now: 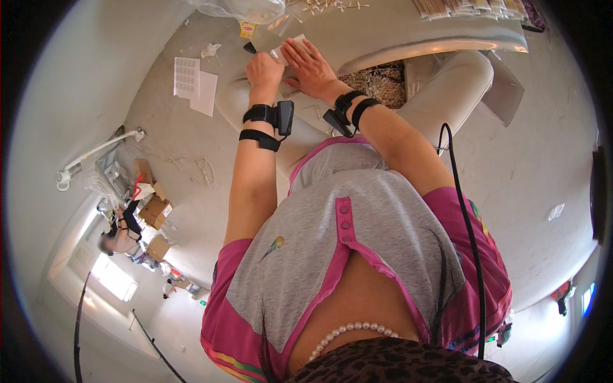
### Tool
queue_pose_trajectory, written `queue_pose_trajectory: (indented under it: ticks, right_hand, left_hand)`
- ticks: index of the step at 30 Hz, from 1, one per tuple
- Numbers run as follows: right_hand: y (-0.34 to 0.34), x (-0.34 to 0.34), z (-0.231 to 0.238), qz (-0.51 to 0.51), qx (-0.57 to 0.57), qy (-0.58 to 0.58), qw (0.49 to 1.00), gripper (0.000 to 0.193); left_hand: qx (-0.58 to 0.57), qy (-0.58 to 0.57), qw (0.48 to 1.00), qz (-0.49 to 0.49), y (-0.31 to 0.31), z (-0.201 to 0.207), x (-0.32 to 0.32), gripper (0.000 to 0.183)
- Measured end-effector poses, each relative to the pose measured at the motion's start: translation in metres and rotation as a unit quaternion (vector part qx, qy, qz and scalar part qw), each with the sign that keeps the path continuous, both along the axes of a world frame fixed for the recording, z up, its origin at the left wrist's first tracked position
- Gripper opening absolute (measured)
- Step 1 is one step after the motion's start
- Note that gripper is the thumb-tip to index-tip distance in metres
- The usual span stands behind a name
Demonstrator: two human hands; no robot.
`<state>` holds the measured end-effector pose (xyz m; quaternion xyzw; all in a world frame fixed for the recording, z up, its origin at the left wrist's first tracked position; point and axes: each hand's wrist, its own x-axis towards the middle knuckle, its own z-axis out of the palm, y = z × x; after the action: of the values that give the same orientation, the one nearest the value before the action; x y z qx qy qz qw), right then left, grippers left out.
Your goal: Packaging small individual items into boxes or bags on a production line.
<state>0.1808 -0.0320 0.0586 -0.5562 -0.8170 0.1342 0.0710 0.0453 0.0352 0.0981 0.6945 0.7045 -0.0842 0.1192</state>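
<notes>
My left hand (265,71) is closed in a fist at the near left edge of a shiny metal-topped table (396,35). What its fingers hold is hidden. Just beyond them a small black pointed piece (249,48) sticks out. Right beside it, my right hand (311,69) lies with fingers stretched out, pressing on a small white flat piece (295,43) that looks like a packet or strip. Part of that piece runs beneath the fingers toward my left hand. Loose cotton swabs (325,6) are scattered on the tabletop farther off.
A clear plastic bag (239,7) and a yellow packet (248,29) are at the far left. Stacked packs of sticks (472,7) lie far right. Below the table edge is a box of loose swabs (377,86). Printed sheets (187,76) lie on the floor; a black cable (469,236) hangs on my right.
</notes>
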Motion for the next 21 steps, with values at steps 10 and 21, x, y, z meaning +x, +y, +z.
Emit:
queue_pose_trajectory:
  ticks: [10, 21]
  right_hand:
    - [-0.001, -0.001, -0.005, -0.006, 0.034, 0.027, 0.999, 0.086]
    - [-0.001, -0.004, -0.004, -0.003, 0.025, 0.016, 1.000, 0.087]
  left_hand:
    - [0.055, -0.144, 0.988, -0.030, -0.005, -0.029, -0.049, 0.018]
    - [0.039, -0.138, 0.989, -0.026, -0.004, -0.024, -0.050, 0.018]
